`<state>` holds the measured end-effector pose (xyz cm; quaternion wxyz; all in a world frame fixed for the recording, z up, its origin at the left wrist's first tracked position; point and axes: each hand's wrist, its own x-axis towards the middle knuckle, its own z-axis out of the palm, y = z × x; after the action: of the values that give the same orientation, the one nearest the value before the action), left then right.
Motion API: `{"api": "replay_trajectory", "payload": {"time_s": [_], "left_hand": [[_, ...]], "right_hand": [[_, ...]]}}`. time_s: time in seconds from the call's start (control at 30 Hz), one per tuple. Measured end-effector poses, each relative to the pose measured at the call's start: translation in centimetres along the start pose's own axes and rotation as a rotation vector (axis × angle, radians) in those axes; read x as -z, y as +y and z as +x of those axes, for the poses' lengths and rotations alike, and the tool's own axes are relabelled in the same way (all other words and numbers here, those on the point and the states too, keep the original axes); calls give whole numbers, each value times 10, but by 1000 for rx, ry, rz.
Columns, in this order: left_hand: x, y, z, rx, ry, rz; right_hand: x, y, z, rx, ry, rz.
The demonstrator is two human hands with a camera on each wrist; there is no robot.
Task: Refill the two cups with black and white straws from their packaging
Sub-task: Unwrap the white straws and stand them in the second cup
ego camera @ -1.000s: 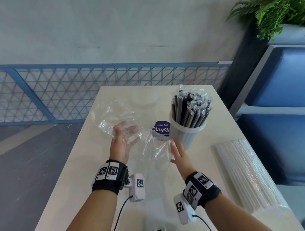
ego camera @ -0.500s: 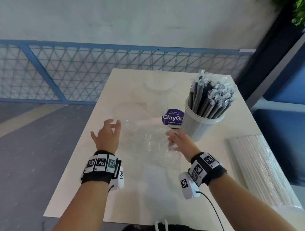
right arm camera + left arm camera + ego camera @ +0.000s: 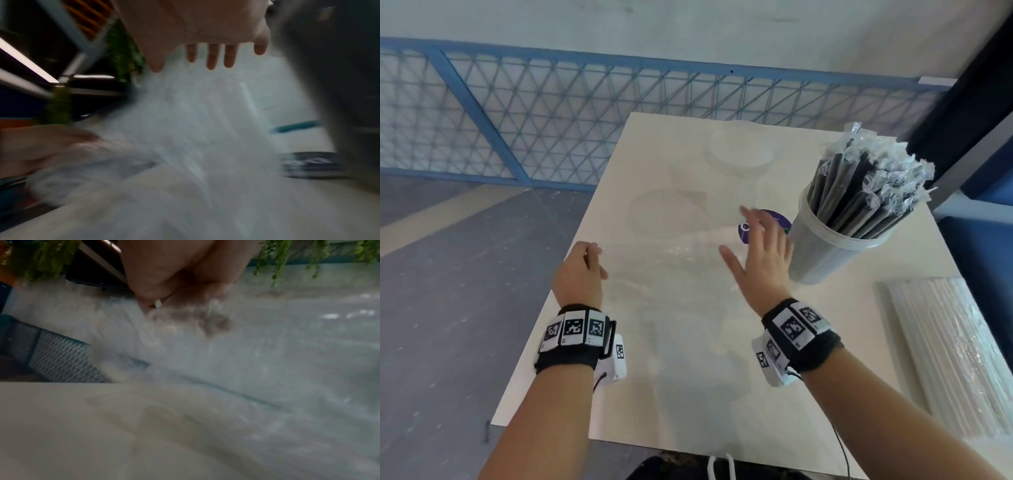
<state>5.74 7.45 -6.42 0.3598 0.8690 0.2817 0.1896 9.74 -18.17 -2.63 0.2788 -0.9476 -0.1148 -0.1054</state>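
1. The table [image 3: 688,377] is pale and cream-coloured, and everything I am working with sits on it.
2. The white straws [image 3: 948,353] lie in a flat clear-wrapped pack at the table's right edge, well apart from both my hands, long sides running away from me.
3. The clear bag [image 3: 671,260] is spread flat and crinkled in the middle of the table, between my hands. It is see-through and motion-blurred in both wrist views, so I cannot trace its edges.
4. The full cup [image 3: 835,246] is translucent plastic and stands just right of my right hand. It holds the black straws [image 3: 859,192], each in its own clear sleeve, fanned out and leaning right above the rim.
5. The empty cup [image 3: 739,154] is clear and stands near the far edge, beyond the bag. Nothing shows inside it.
6. My right hand [image 3: 763,253] hovers palm down over the bag's right part, fingers straight and spread, holding nothing. Whether it touches the plastic I cannot tell.
7. My left hand [image 3: 582,270] is at the table's left edge, fingers curled. In the left wrist view it seems to pinch the bag, though blur makes that uncertain.
8. A purple sticker [image 3: 777,221] lies on the table, partly hidden under my right fingertips, beside the full cup.
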Motion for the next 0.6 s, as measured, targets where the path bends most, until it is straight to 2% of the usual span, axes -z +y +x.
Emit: {"api": "replay_trajectory", "payload": {"time_s": [0.07, 0.1, 0.13, 0.2, 0.23, 0.33, 0.37, 0.4, 0.43, 0.47, 0.5, 0.53, 0.6], "left_hand": [[3, -4, 2, -41, 2, 9], [4, -6, 3, -53, 2, 18], [4, -8, 4, -56, -7, 26], [3, -11, 5, -52, -34, 47], [4, -11, 7, -36, -49, 61], [4, -9, 9, 51, -25, 242], [2, -4, 7, 4, -1, 360], [-2, 4, 3, -125, 5, 435], [-8, 13, -4, -305, -44, 478], [-16, 22, -13, -482, -174, 527], [-25, 27, -22, -593, -357, 595], [-35, 29, -30, -606, -544, 669], [-49, 21, -35, -432, -817, 789]], "right_hand": [[-13, -18, -10, 181, -73, -160], [-23, -24, -14, 212, -152, -239], [-33, -26, -16, 199, -281, -301], [-55, -14, -19, 88, -599, -364], [-63, -7, -20, 32, -714, -382], [-76, 8, -23, -32, -867, -432], [-78, 9, -23, -53, -892, -423], [-79, 10, -23, -74, -906, -412], [-80, 9, -23, -91, -913, -403], [-81, 8, -22, -103, -917, -397], [-81, 7, -22, -109, -918, -394], [-82, 7, -21, -113, -919, -393], [-82, 8, -20, -123, -927, -391]]}}
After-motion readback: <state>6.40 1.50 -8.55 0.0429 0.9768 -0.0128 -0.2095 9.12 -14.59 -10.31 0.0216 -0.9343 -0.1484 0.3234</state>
